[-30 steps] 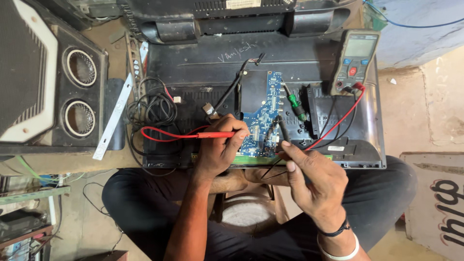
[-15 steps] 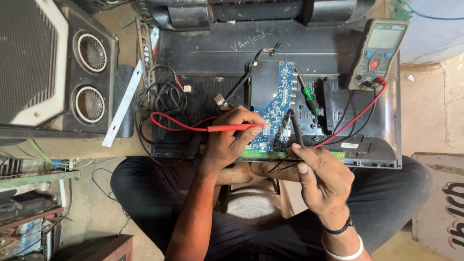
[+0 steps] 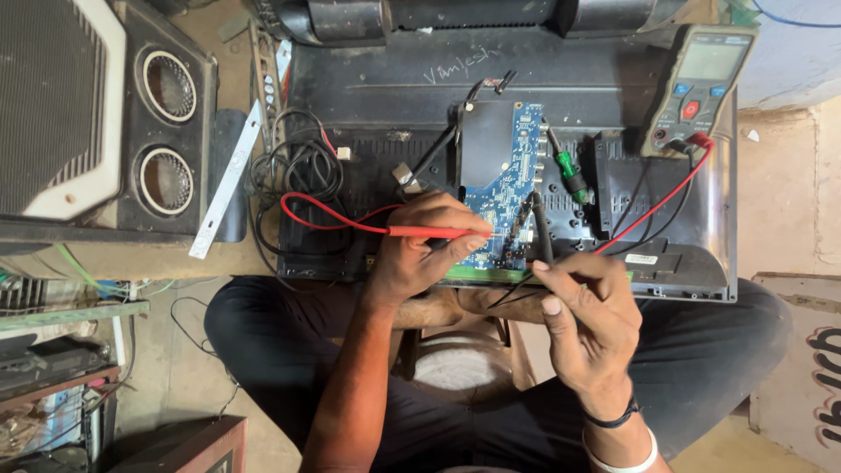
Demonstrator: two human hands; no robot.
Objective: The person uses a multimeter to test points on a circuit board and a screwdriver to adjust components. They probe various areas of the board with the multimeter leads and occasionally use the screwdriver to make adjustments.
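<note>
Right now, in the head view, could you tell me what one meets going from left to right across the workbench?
Speaker box → tangled cables → left hand with red probe → blue circuit board → right hand with black probe → multimeter.

Bare black panel [image 3: 377, 83] above the circuit board [image 3: 504, 188]; tangled cables [image 3: 298, 166] left, multimeter [image 3: 696, 83] and leads right.

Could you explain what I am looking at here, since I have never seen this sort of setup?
The picture comes from a camera worn on a person's head, looking down at their own two hands. The left hand holds a red test probe against a blue circuit board. The right hand holds a black test probe upright on the same board. Red and black leads run to a handheld meter at the upper right. The board sits in an opened black device. A speaker cabinet stands to the left.
</note>
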